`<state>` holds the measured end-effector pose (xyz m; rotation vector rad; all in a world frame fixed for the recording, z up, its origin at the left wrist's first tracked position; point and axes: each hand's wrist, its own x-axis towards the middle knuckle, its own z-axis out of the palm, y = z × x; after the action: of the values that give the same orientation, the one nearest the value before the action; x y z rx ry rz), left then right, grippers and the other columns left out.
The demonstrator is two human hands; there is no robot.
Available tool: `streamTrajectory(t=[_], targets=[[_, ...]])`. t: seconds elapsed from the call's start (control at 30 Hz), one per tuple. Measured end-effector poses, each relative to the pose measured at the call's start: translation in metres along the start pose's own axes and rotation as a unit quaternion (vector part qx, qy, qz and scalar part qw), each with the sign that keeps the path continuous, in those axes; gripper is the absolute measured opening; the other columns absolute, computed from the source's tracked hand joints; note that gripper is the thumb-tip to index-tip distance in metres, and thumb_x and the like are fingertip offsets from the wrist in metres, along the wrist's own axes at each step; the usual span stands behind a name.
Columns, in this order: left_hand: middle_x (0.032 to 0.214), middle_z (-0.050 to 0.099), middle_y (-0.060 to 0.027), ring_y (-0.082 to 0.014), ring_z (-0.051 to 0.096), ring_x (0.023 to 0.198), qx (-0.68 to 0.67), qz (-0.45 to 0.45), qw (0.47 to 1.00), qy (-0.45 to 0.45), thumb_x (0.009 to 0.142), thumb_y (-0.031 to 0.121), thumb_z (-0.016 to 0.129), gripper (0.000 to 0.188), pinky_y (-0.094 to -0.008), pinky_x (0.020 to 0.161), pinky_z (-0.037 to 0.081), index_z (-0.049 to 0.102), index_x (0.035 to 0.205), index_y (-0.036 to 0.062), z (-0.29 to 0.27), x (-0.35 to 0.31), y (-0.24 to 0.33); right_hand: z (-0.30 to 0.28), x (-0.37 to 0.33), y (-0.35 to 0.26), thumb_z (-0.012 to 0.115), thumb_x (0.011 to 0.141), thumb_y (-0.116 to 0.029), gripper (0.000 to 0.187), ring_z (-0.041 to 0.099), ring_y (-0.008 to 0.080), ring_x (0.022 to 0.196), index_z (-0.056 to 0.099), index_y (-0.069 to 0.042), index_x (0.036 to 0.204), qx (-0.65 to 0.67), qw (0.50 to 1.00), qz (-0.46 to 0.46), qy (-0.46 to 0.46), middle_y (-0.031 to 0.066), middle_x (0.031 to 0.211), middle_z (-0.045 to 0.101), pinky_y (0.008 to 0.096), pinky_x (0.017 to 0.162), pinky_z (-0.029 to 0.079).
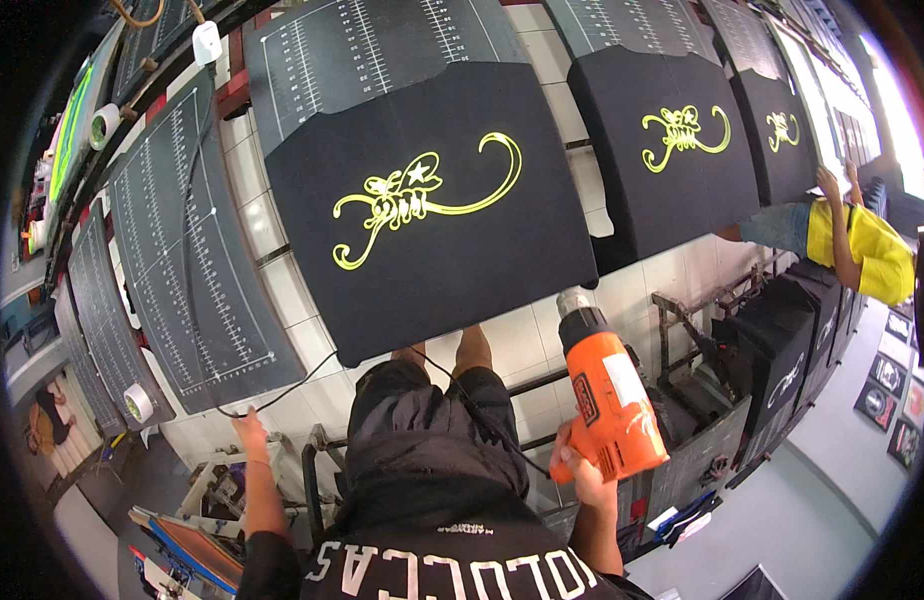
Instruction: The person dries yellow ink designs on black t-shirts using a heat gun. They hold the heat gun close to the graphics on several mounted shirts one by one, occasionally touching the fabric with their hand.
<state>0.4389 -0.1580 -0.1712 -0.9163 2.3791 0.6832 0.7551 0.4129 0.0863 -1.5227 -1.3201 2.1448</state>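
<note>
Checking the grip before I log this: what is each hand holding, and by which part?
The right hand holds the orange heat gun by its handle; the left hand appears to pinch the black cord partway along its length.

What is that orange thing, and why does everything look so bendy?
There's no robot here, just a person's two bare hands. A wide camera on the person's head looks down, so straight edges bend near the rim. The right hand holds what looks like an orange heat gun, a bit like a hair dryer. The left hand is at a black cord. In front, black cloth with a yellow design covers a board. Someone in a yellow top is at the right.
</note>
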Motion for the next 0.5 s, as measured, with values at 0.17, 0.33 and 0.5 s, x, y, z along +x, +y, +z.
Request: streamTrajectory(t=[0.17, 0.33, 0.5], targets=[[0.109, 0.064, -0.0096, -0.0203, 0.064, 0.083, 0.022, -0.096, 0.98, -0.172, 0.099, 0.04, 0.06, 0.058, -0.0378, 0.067, 0.054, 0.046, 0.145, 0.0088, 0.095, -0.094, -0.04, -0.026, 0.025, -0.015, 0.063, 0.078, -0.003, 0.045, 0.06, 0.0165, 0.068, 0.05, 0.0, 0.121, -0.085, 0.996, 0.015, 0.013, 0.0072, 0.088, 0.059, 0.0302, 0.062, 0.051], [0.122, 0.067, -0.0115, -0.0246, 0.065, 0.103, 0.234, 0.017, 0.874, -0.426, 0.1, 0.04, 0.057, 0.05, -0.0372, 0.087, 0.052, 0.06, 0.131, 0.0007, 0.195, -0.131, -0.001, -0.044, 0.035, -0.023, 0.075, 0.082, -0.012, 0.063, 0.06, 0.0173, 0.064, 0.042, -0.001, 0.135, -0.022, 0.996, 0.084, -0.019, 0.0101, 0.088, 0.058, 0.0312, 0.056, 0.051], [0.128, 0.067, -0.0176, -0.0345, 0.058, 0.126, 0.133, 0.376, 0.87, -0.291, 0.1, 0.036, 0.054, 0.046, -0.0433, 0.11, 0.041, 0.063, 0.129, 0.0012, 0.309, -0.114, -0.011, -0.076, 0.037, 0.006, 0.078, 0.082, -0.01, 0.063, 0.061, 0.018, 0.066, 0.041, -0.003, 0.132, 0.064, 0.992, 0.06, -0.087, 0.0089, 0.09, 0.056, 0.0329, 0.056, 0.051]])
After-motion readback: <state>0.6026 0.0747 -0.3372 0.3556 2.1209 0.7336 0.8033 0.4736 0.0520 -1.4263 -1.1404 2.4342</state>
